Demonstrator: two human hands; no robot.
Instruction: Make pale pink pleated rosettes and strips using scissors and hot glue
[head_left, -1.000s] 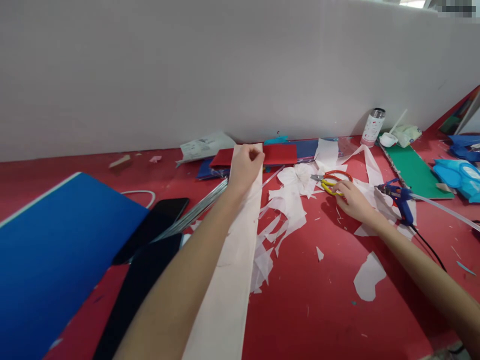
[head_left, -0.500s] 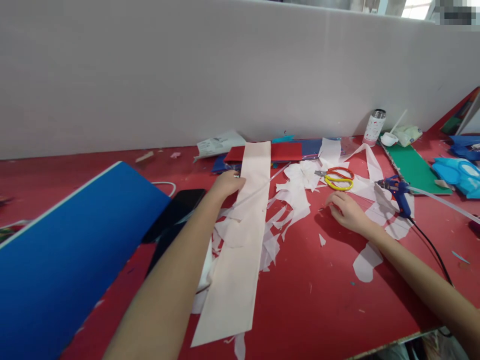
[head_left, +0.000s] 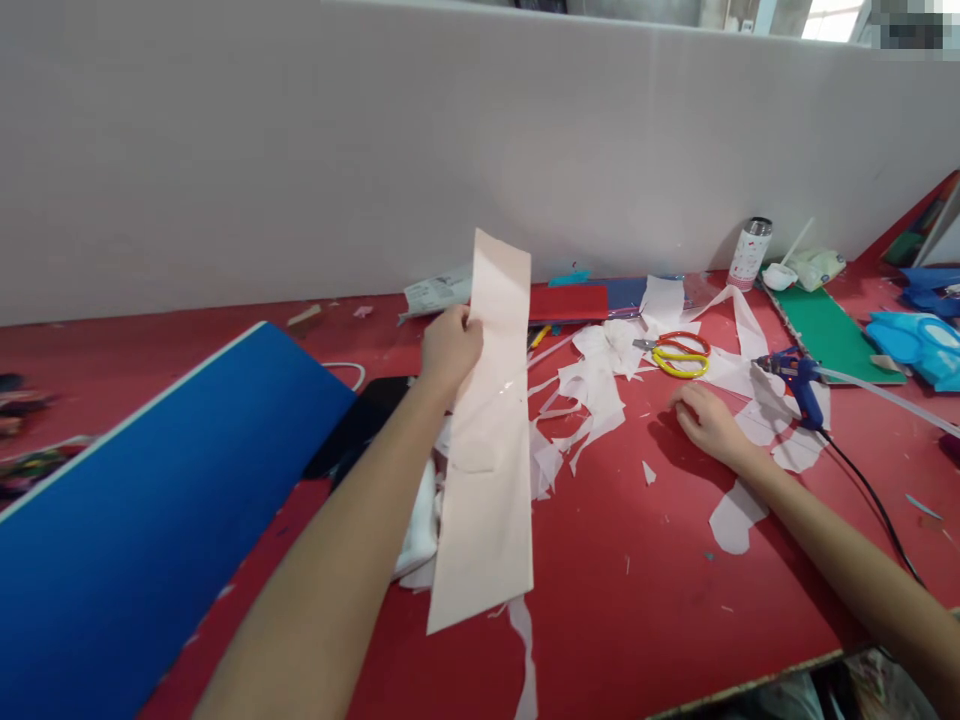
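Note:
My left hand is closed on the left edge of a long cream strip of sheet, near its upper part. The strip is tilted, its top end raised off the table and slightly bent. On its lower half lies a small flap or patch of similar colour. My right hand rests at the table, fingers loosely bent and a little apart from the thumb, with nothing seen in them. Just beyond it lie scissors with red and yellow handles. White paper scraps spread between the strip and the scissors.
A blue board leans at the left beside a dark phone-like slab. To the right lie a blue glue gun with a cord, a green board and a blue packet. A patterned tumbler stands by the white partition.
My left hand has gripped the cream strip and lifted its top end, shifting the strip's lower end away from me. My right hand has moved slightly right.

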